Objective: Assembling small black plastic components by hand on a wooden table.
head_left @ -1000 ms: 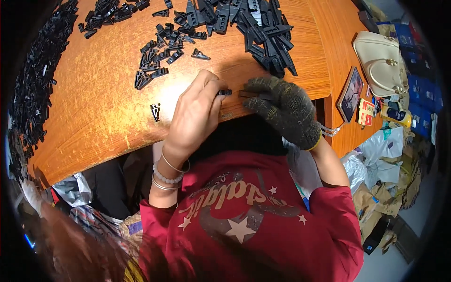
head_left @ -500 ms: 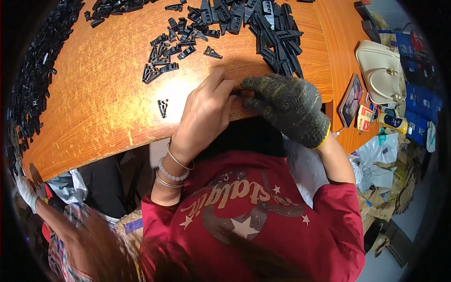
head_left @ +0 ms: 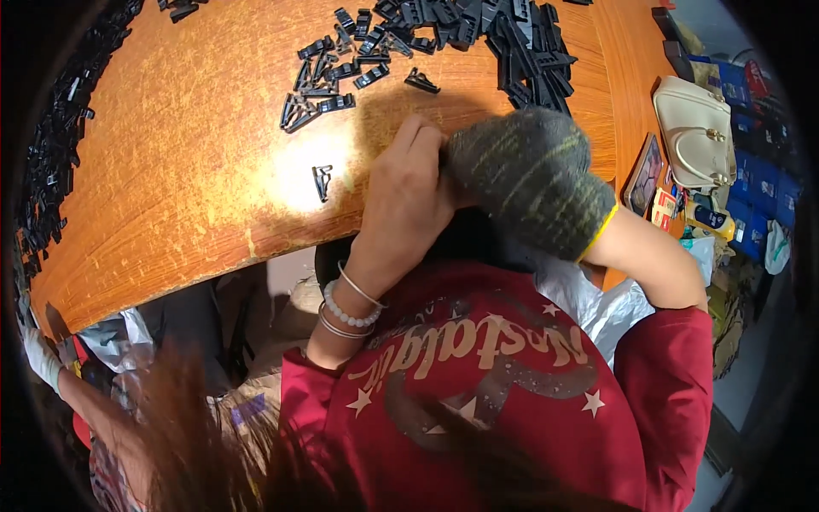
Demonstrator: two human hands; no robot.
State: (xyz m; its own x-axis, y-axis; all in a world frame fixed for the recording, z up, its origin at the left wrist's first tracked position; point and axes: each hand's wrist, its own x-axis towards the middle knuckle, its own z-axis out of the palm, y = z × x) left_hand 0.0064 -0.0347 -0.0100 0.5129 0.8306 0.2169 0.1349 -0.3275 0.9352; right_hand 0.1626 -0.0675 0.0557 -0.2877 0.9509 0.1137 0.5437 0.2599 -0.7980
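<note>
My bare left hand, with bracelets at its wrist, is closed at the table's near edge. Against it presses my right hand, in a dark knitted glove with a yellow cuff, its fingers curled. Whatever they grip is hidden between them. Left of my hands lies a lone black plastic clip. Just beyond them is another black clip. Farther back spreads a cluster of small black plastic clips, and to its right a pile of longer black plastic pieces.
A large heap of black parts lines the table's left side. A co-worker's gloved hand is at the far left. On the right are a cream handbag, a flat framed picture, a yellow bottle and blue boxes.
The view has shifted, so the table's things appear displaced. My hands have drawn closer together, with the gloved one now turned over the left fingertips. Both clips near me lie where they were.
</note>
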